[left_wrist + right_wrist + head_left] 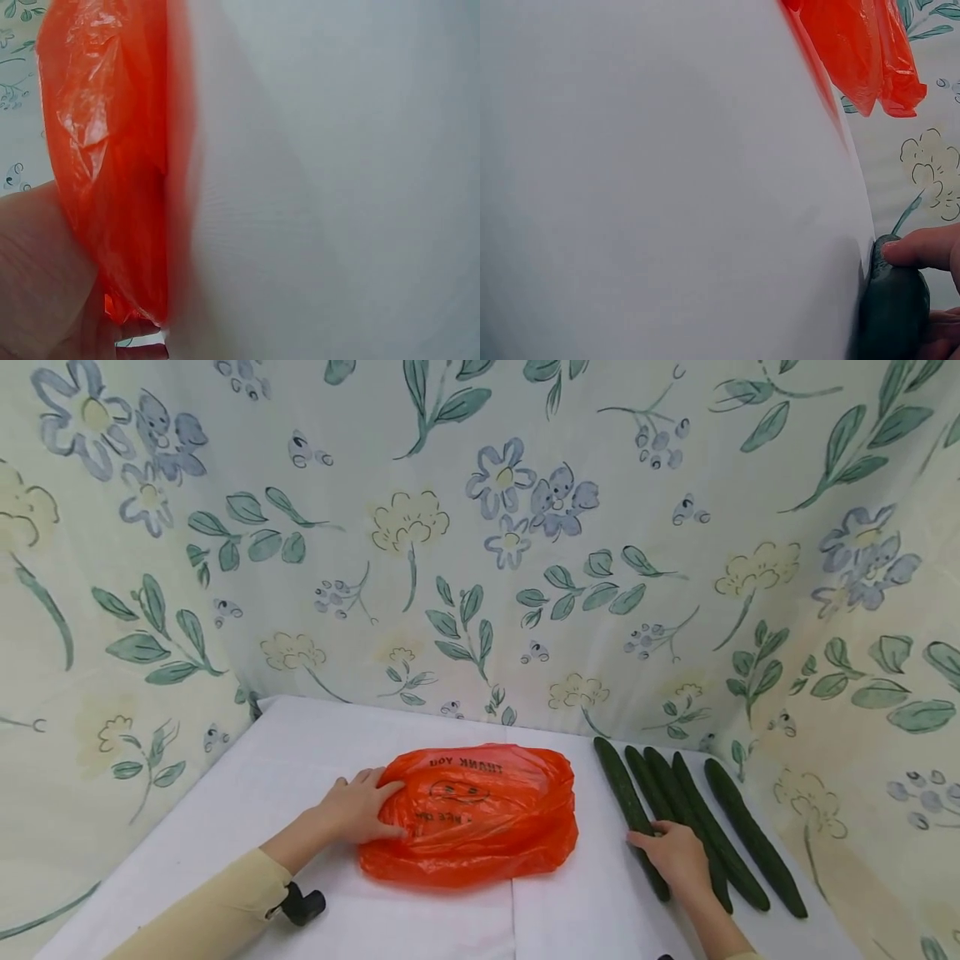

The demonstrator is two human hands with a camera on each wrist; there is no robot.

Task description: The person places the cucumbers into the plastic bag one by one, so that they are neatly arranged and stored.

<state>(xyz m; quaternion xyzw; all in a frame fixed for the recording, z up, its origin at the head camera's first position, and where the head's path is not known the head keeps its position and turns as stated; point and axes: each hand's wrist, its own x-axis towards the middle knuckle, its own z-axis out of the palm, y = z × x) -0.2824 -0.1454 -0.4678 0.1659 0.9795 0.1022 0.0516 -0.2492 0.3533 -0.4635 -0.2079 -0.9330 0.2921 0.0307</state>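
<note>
An orange-red plastic bag (pixel 480 810) with printed lettering and a face lies full and rounded on the white table. My left hand (pixel 363 806) rests against its left end, fingers spread over the side. In the left wrist view the bag (pixel 105 150) lies against the palm, and part of the fingers is hidden. On the right, my right hand (pixel 678 856) grips the leftmost cucumber (pixel 622 785) around its lower half. The right wrist view shows the thumb pressing on the end of this dark green cucumber (pixel 892 307).
Several more cucumbers (pixel 750 827) lie side by side to the right of the held one, near the table's right edge. A floral curtain (pixel 465 568) hangs behind and beside the white tablecloth (pixel 300 743). A black strap device (pixel 303 905) sits at the left wrist.
</note>
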